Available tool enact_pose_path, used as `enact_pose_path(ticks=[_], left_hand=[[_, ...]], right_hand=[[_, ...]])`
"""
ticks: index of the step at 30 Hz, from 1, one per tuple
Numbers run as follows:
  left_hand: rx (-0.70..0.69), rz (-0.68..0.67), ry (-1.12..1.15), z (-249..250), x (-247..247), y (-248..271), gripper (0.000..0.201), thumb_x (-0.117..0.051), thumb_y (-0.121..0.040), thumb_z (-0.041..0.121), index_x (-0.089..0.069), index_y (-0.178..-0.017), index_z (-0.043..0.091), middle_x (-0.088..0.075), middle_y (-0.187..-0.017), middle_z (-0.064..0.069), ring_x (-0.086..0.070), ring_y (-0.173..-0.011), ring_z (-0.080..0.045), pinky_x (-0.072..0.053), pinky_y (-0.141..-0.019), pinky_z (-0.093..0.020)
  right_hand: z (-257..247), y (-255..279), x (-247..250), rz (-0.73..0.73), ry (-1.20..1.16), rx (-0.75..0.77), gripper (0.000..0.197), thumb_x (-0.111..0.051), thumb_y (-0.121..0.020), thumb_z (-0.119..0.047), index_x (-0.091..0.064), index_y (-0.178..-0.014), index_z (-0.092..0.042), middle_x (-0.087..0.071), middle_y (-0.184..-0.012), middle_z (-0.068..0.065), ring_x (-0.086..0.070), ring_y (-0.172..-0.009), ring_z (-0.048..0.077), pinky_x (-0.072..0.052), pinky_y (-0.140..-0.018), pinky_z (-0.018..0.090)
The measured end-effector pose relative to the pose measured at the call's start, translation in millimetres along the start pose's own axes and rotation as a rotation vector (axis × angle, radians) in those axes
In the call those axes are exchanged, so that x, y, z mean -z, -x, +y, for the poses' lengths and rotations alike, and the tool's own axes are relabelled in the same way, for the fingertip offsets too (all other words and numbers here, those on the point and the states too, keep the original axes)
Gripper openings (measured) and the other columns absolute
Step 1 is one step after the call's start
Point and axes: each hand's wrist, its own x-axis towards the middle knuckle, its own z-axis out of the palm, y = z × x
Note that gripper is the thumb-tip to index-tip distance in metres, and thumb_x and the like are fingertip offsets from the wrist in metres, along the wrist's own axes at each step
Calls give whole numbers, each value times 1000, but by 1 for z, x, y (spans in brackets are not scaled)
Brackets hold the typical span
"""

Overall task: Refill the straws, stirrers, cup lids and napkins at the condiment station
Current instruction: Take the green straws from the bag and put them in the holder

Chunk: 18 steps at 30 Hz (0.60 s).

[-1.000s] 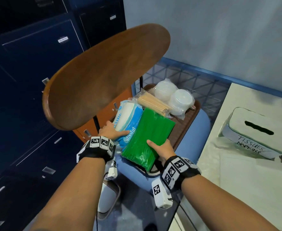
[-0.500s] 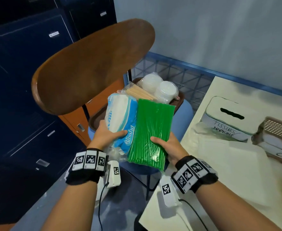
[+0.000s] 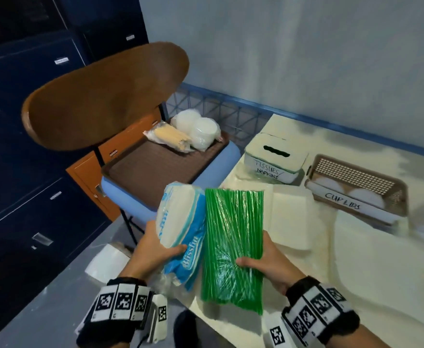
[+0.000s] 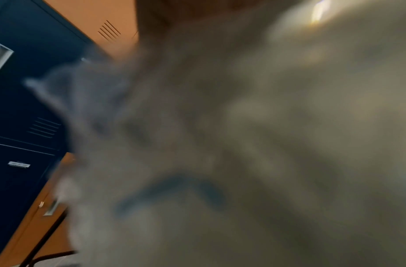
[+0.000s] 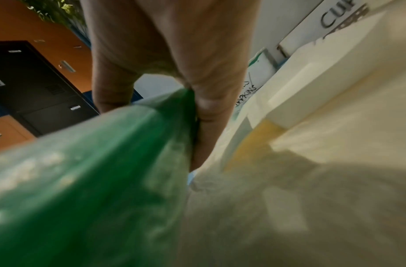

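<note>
Straws (image 3: pixel 233 249) in a green pack are riding in the right hand (image 3: pixel 268 262), thumb clamped on top, beside a napkin pack (image 3: pixel 181 229) gripped by the left hand (image 3: pixel 155 249) — stirrers (image 3: pixel 170 136) and lids (image 3: pixel 198 129) are still waiting on the tray (image 3: pixel 155 169), the napkin box (image 3: pixel 276 159) not yet refilled. Left wrist view: blurred wrapping is filling the frame. Right wrist view: fingers (image 5: pixel 208 108) are curling under the straws — little appears done.

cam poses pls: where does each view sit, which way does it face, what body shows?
Head: on the head, facing forward-down; left hand grips blue-white napkin pack, right hand grips green straw pack, both forearms show.
Left wrist: along the hand; blurred pack.
Right wrist: along the fingers.
Shared: straw pack, head and right wrist.
</note>
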Motion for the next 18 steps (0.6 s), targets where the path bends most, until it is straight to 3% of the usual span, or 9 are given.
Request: enact_pose_path(ticks=[2,6,8,11,15,16,18], left_hand=[[9,-5,-23,1,-12,22,101,-83,-38,48,-34,-123,22,-54,-117,0,-56,-108,-20,-51,-89,-43],[29,-10,-65,-8,-24,62,90,-85,-61,21,-31,-132,15,-52,-117,-3,-52,-104,-19,-44,-74,-27],[29,-25,-92,-15,-24,75,100,-84,-47,36,-33,-131,18,-53,-115,-2,-52,-102,-19,-42,-75,-29],[31,-89,-155,-21,-24,83,109,-72,-33,55,-33,-129,23,-54,-113,2,-53,-103,-17,-42,-81,-29],[57,-194,-103,-20,-32,80,102,-79,-37,50,-35,-126,24,-59,-113,2,-59,-104,-16,-49,-83,-28],[54,-200,-100,-18,-33,76,102,-79,-37,49,-36,-124,23,-58,-113,1,-58,-104,-16,-50,-82,-26],[27,-214,-126,-8,-36,68,101,-77,-36,51,-34,-122,23,-56,-113,1,-56,-104,-16,-47,-79,-24]], right_hand=[[10,17,11,-38,11,5,111,-78,-68,-20,-1,-148,-20,-13,-155,2,-18,-140,17,-14,-116,41],[27,46,26,-149,52,-67,119,-85,-50,-39,-14,-145,-25,-33,-149,-1,-33,-135,18,-24,-116,46],[40,54,31,-208,60,-157,109,-86,-51,-40,-26,-140,-23,-47,-136,-2,-45,-127,18,-33,-111,46],[52,64,32,-328,107,-275,107,-84,-41,-58,-39,-130,-21,-50,-135,6,-50,-123,23,-38,-107,42],[58,67,37,-334,45,-398,120,-84,-49,-45,-21,-143,-5,-34,-147,18,-33,-137,30,-23,-115,44],[58,67,38,-322,4,-418,115,-84,-53,-39,-20,-143,-3,-33,-147,19,-31,-138,31,-21,-116,45],[65,62,41,-281,-72,-442,82,-74,-72,-20,-28,-137,-2,-39,-142,18,-34,-136,30,-24,-116,45]])
